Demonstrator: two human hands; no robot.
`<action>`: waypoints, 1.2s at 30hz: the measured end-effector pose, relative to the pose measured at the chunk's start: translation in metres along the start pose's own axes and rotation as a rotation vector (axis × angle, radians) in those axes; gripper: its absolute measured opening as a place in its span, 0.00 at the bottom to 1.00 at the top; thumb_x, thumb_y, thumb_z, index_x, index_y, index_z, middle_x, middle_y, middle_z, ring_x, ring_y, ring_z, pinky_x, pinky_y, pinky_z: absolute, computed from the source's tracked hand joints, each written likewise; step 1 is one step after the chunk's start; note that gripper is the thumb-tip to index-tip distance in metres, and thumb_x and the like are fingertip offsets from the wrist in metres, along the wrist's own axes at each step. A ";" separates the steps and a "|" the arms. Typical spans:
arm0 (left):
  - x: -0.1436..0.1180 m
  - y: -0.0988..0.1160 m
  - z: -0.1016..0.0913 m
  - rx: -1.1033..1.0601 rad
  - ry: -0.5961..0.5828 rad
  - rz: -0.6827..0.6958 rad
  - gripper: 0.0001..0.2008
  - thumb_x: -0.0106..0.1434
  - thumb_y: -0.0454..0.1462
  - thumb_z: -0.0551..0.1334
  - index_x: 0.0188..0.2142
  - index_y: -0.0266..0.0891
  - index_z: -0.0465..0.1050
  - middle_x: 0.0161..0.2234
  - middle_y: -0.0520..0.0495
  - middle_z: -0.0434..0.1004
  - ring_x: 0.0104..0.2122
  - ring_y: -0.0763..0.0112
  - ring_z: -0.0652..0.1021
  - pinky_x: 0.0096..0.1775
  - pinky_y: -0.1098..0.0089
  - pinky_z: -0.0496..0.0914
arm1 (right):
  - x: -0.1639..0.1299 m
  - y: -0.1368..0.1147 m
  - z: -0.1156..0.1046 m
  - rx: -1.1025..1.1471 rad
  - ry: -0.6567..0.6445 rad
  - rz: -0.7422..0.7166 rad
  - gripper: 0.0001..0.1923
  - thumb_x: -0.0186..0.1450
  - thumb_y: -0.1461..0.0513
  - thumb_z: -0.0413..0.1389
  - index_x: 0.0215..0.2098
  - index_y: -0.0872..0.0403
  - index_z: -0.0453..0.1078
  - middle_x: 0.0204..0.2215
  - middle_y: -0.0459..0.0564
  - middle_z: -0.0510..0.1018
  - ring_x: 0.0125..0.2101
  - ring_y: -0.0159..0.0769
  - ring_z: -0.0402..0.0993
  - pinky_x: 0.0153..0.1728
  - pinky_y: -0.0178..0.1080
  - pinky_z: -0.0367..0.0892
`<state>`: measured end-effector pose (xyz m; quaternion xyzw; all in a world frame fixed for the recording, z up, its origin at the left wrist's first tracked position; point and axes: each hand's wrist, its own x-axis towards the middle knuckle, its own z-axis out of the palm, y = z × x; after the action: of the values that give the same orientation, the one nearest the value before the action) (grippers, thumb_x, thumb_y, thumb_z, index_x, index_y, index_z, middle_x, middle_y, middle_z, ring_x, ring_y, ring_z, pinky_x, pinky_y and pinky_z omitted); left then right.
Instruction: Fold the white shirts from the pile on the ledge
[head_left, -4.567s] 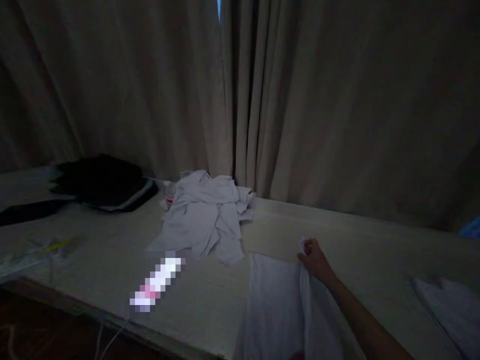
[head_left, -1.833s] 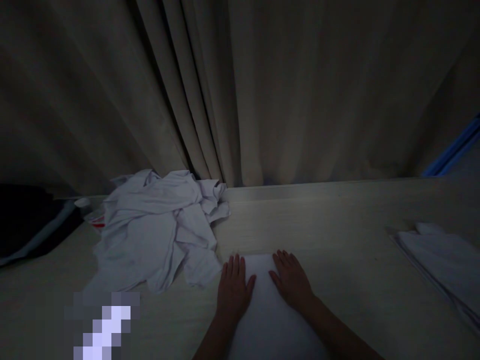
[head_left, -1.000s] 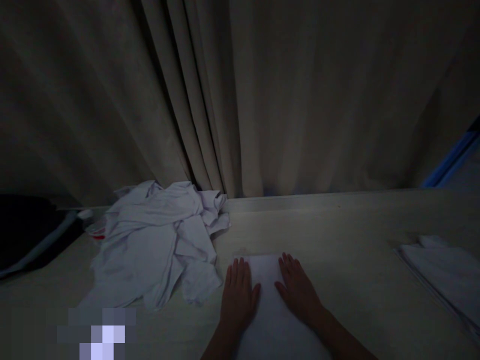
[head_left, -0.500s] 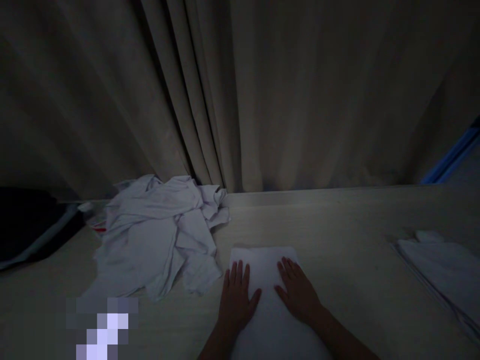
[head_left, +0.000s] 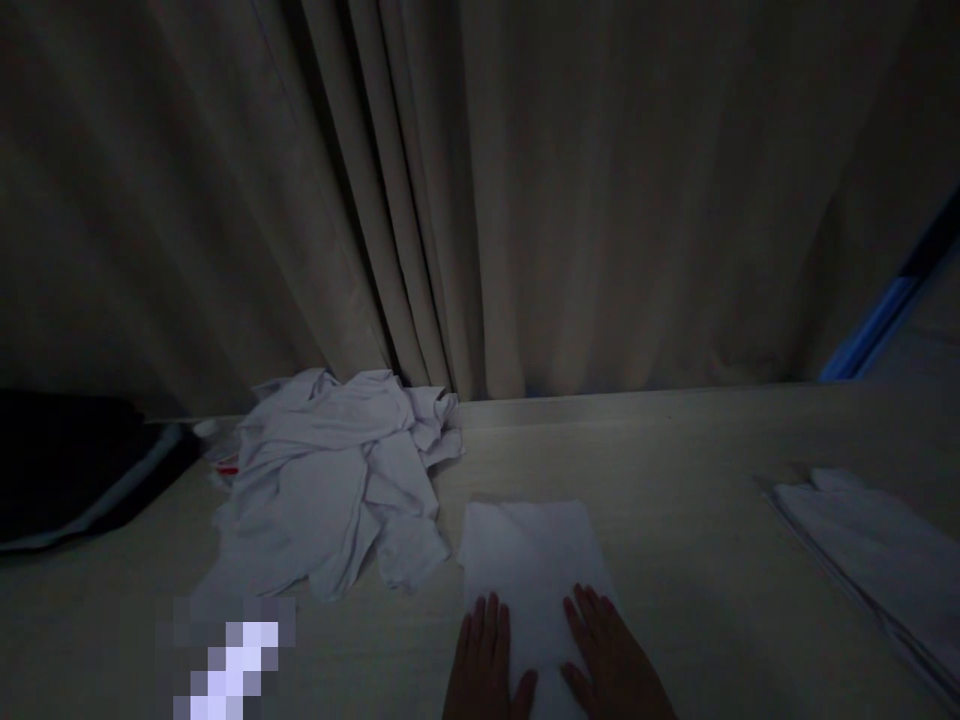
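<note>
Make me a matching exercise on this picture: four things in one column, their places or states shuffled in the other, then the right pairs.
Things:
1. Cloth
2. White heap
3. Dark pile
4. Curtain

Places or states:
A. Hanging across the back
B. Rumpled, just left of the flat fabric
C. Lying at the picture's left edge
D. Spread flat under the left hand and right hand

Right pairs: 1-D, 2-B, 3-C, 4-A.
</note>
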<state>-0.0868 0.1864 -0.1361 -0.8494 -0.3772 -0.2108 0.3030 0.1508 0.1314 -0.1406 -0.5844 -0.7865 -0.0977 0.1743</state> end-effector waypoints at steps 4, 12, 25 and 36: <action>0.003 0.000 0.001 0.007 0.003 -0.002 0.34 0.57 0.53 0.55 0.55 0.31 0.62 0.54 0.38 0.70 0.55 0.56 0.68 0.54 0.59 0.60 | 0.001 0.000 0.001 -0.005 -0.001 0.014 0.36 0.66 0.49 0.46 0.66 0.50 0.37 0.63 0.53 0.52 0.61 0.45 0.53 0.56 0.47 0.60; 0.005 0.012 -0.026 -0.009 0.018 0.036 0.34 0.56 0.54 0.54 0.54 0.31 0.65 0.53 0.37 0.71 0.55 0.51 0.67 0.57 0.54 0.53 | -0.009 -0.012 -0.026 -0.043 0.041 -0.019 0.36 0.65 0.50 0.47 0.66 0.53 0.40 0.64 0.56 0.51 0.62 0.47 0.51 0.55 0.47 0.61; -0.028 0.035 -0.008 -0.073 0.024 -0.030 0.35 0.54 0.56 0.54 0.56 0.38 0.63 0.53 0.39 0.70 0.61 0.50 0.56 0.59 0.52 0.46 | -0.032 -0.017 0.003 -0.175 0.133 -0.104 0.35 0.64 0.48 0.48 0.64 0.54 0.47 0.59 0.55 0.62 0.58 0.44 0.58 0.53 0.44 0.60; 0.043 -0.009 0.004 -0.111 -0.096 -0.166 0.33 0.61 0.48 0.53 0.61 0.34 0.52 0.60 0.38 0.62 0.60 0.57 0.61 0.57 0.59 0.60 | 0.014 0.005 0.003 -0.023 0.052 0.098 0.34 0.66 0.50 0.45 0.66 0.51 0.38 0.63 0.54 0.55 0.61 0.44 0.52 0.56 0.47 0.60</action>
<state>-0.0667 0.2158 -0.1102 -0.8398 -0.4481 -0.2149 0.2184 0.1513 0.1465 -0.1380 -0.6215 -0.7509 -0.1132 0.1926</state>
